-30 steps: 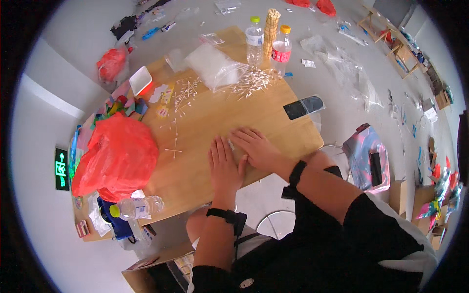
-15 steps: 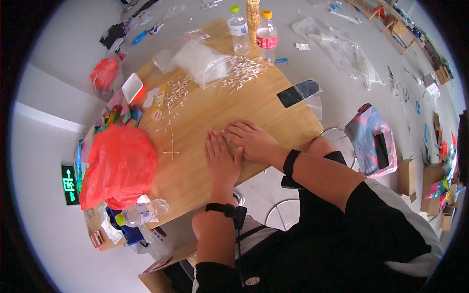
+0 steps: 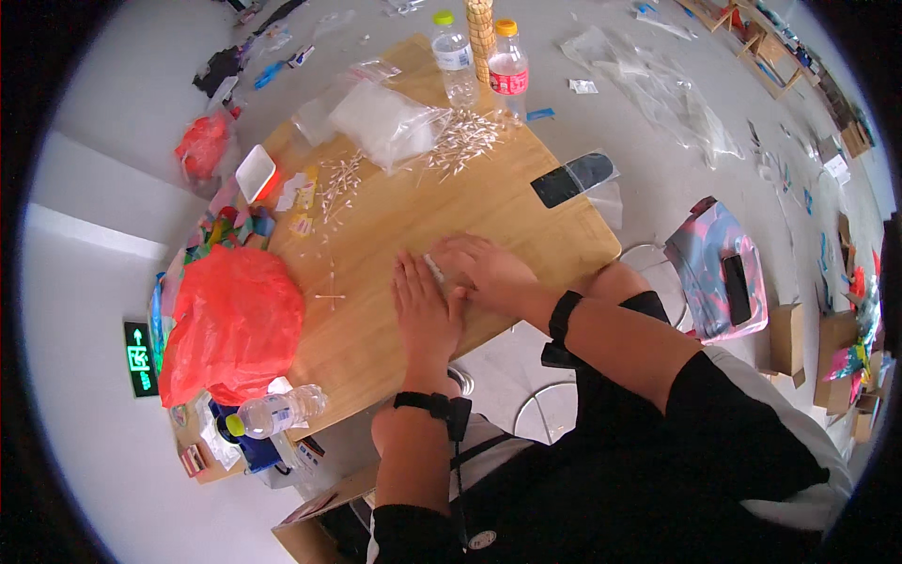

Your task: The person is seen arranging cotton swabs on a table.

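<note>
My left hand [image 3: 423,305] lies flat on the wooden table [image 3: 376,211], its fingers stretched out and its thumb out toward the other hand. Close beside it, my right hand [image 3: 484,271] reaches over the tabletop with its fingers extended and slightly blurred. A small white piece [image 3: 433,268] shows in the gap between the hands. Its kind is too small to make out. To the left of my hands, a few loose cotton swabs [image 3: 331,296] lie crossed on the wood.
Piles of cotton swabs [image 3: 462,141] and a clear plastic bag [image 3: 381,122] lie at the far side. Two bottles [image 3: 455,61] stand behind them. A red plastic bag [image 3: 230,320] and a lying bottle [image 3: 282,411] are at left. A dark phone-shaped piece [image 3: 573,179] sits at right.
My right hand has shifted slightly, its fingers now blurred, and the white piece between the hands shows more. My left hand has hardly moved.
</note>
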`<act>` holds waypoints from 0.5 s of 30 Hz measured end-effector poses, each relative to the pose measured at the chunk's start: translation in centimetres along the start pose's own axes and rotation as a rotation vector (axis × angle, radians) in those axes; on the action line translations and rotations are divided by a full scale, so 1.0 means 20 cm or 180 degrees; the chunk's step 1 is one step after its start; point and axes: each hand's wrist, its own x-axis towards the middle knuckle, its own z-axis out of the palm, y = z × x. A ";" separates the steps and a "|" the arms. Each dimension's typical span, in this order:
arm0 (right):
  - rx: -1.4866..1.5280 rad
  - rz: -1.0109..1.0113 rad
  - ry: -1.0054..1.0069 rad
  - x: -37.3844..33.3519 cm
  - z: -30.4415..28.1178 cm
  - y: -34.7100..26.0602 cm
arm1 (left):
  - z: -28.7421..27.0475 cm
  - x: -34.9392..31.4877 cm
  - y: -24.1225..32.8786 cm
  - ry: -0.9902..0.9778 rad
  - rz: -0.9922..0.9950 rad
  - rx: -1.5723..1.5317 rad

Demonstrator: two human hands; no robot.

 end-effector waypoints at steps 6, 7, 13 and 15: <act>0.0142 0.0503 0.0160 0.02 0.03 -0.01 | -0.01 0.00 -0.01 -0.0045 0.0126 -0.0075; 0.0042 0.0438 0.0188 0.02 0.05 -0.01 | -0.01 0.00 -0.01 -0.0095 0.0138 -0.0152; 0.3070 0.1509 0.0497 0.04 0.13 -0.13 | 0.01 -0.03 -0.04 -0.0118 0.0220 -0.0074; 0.4756 0.2073 0.0764 0.09 0.12 -0.17 | 0.01 -0.03 -0.05 -0.0043 0.0230 -0.0097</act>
